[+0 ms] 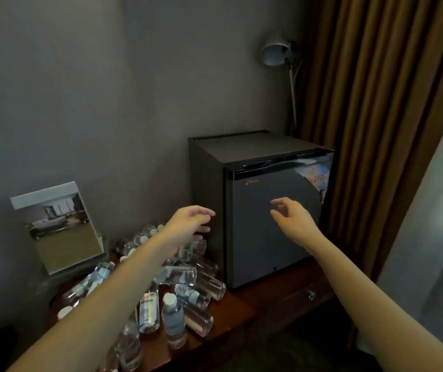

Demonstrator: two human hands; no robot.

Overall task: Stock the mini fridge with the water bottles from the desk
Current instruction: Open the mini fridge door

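A black mini fridge (pixel 255 237) stands on the right part of the wooden desk (pixel 244 310), its door closed. Several clear water bottles (pixel 177 288) with white caps lie piled on the desk to the fridge's left; one of them (pixel 174 319) stands upright near the front. My left hand (pixel 188 221) hovers above the pile beside the fridge's left edge, fingers loosely curled and holding nothing. My right hand (pixel 292 218) is raised in front of the fridge door, fingers relaxed and apart, not touching it as far as I can see.
A framed picture card (pixel 59 226) leans on the grey wall at the desk's left. A lamp (pixel 276 53) on a thin stem rises behind the fridge. Brown curtains (pixel 381 116) hang to the right, with a pale sheer panel beyond. A desk drawer knob (pixel 311 295) shows below the fridge.
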